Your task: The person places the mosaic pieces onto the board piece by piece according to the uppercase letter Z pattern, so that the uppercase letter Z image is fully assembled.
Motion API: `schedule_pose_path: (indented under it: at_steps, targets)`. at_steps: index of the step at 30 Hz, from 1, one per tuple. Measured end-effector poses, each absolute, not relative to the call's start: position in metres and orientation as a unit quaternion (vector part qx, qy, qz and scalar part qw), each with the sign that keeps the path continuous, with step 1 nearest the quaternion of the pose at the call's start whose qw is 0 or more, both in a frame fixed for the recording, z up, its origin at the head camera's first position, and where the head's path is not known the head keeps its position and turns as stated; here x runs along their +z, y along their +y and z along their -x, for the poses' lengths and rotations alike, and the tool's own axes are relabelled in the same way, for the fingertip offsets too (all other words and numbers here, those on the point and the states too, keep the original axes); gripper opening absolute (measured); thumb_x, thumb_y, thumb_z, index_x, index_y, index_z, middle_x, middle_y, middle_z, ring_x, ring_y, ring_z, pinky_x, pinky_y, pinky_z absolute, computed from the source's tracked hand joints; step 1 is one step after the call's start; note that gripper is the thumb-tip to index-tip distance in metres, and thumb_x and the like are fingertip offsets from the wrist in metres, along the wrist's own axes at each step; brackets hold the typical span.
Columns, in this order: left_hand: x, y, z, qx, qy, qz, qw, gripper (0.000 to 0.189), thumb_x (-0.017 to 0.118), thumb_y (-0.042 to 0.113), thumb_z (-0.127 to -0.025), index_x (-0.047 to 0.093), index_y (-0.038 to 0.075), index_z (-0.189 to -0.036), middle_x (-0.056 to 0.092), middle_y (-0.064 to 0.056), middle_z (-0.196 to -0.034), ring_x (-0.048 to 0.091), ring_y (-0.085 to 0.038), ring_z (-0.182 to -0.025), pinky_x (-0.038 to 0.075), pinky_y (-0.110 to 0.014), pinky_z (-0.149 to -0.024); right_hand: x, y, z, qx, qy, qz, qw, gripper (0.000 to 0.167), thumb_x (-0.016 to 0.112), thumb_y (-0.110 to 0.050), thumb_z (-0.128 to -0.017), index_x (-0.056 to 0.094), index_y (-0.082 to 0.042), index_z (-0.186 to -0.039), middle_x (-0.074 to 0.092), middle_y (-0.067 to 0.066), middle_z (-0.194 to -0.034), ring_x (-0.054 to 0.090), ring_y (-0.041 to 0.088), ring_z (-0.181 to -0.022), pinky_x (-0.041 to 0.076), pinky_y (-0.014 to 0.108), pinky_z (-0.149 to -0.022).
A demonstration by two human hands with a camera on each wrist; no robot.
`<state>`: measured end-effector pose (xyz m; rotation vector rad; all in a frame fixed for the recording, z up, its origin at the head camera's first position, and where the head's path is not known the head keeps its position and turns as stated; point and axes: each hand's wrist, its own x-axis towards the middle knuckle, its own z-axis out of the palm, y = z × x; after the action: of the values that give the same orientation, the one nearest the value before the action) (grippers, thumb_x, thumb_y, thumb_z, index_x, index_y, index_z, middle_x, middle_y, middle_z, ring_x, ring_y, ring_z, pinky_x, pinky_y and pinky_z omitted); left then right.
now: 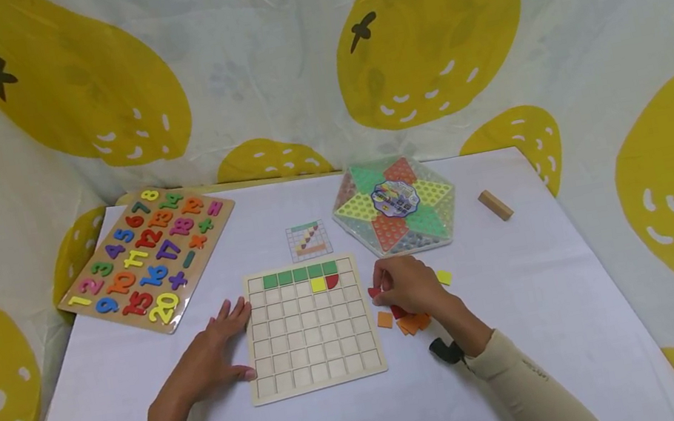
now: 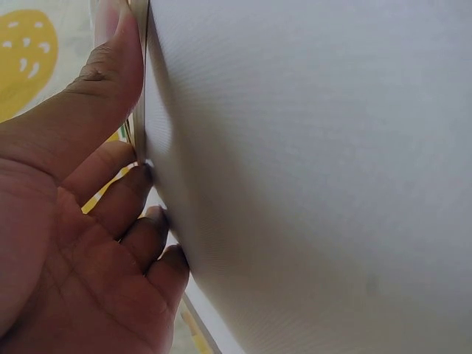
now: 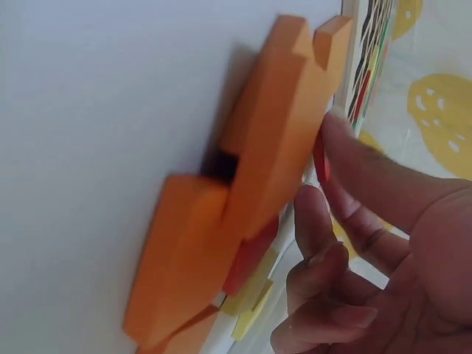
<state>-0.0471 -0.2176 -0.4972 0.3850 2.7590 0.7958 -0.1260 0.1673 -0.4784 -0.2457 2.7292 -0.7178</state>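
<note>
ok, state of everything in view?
Pale wooden grid board: flat, partly filled
Left grip: touching board's left edge
Right grip: pinching red piece
Orange square tiles: loose, some piled
Small printed card: face up
Tan wooden number board: flat
Hexagonal star board: flat
Brown wooden block: flat

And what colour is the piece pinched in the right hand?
Red; the piece in the right hand shows best in the head view.

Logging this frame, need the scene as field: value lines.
left hand: touches left edge of wooden grid board
right hand: pinches red piece
board far row: five green squares
board second row: yellow square, red quarter-circle
loose, right of board: orange pieces, yellow pieces
beyond board: pattern card, Chinese checkers board
far left: number puzzle
far right: wooden block
</note>
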Motion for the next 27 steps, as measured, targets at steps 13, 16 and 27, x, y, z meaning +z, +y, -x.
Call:
schedule_pose_path:
  at_steps: [13, 16, 27]
  targets:
    - [-0.497, -0.219, 0.047, 0.272, 0.945, -0.132, 0.122, 0.122, 0.101, 0.032, -0.064, 0.036, 0.012, -0.166, 0.029, -0.011, -0.174, 0.019, -0.043, -0.164, 0.023, -0.066, -0.129, -0.476, 0.150, 0.132, -0.329, 0.929, 0.140, 0.097, 0.011, 0.081, -0.015, -0.095, 0.075, -0.024, -0.096, 0.064, -0.004, -0.087, 0.053, 0.017, -0.073, 0.044, 0.029, -0.064]
    - [-0.497, -0.219, 0.047, 0.270, 0.946, -0.132, 0.122, 0.122, 0.101, 0.031, -0.064, 0.036, 0.011, -0.166, 0.029, -0.011, -0.174, 0.019, -0.042, -0.164, 0.023, -0.066, -0.129, -0.473, 0.139, 0.134, -0.346, 0.920, 0.153, 0.103, 0.011, 0.081, -0.012, -0.095, 0.078, -0.022, -0.096, 0.065, -0.004, -0.086, 0.052, 0.017, -0.071, 0.044, 0.028, -0.064]
    - [-0.500, -0.219, 0.048, 0.269, 0.946, -0.129, 0.124, 0.123, 0.102, 0.030, -0.064, 0.035, 0.012, -0.166, 0.028, -0.010, -0.175, 0.018, -0.041, -0.165, 0.023, -0.065, -0.130, -0.476, 0.095, 0.145, -0.327, 0.914, 0.206, 0.126, 0.013, 0.087, -0.014, -0.089, 0.076, -0.021, -0.087, 0.068, -0.009, -0.078, 0.060, 0.012, -0.076, 0.048, 0.028, -0.068]
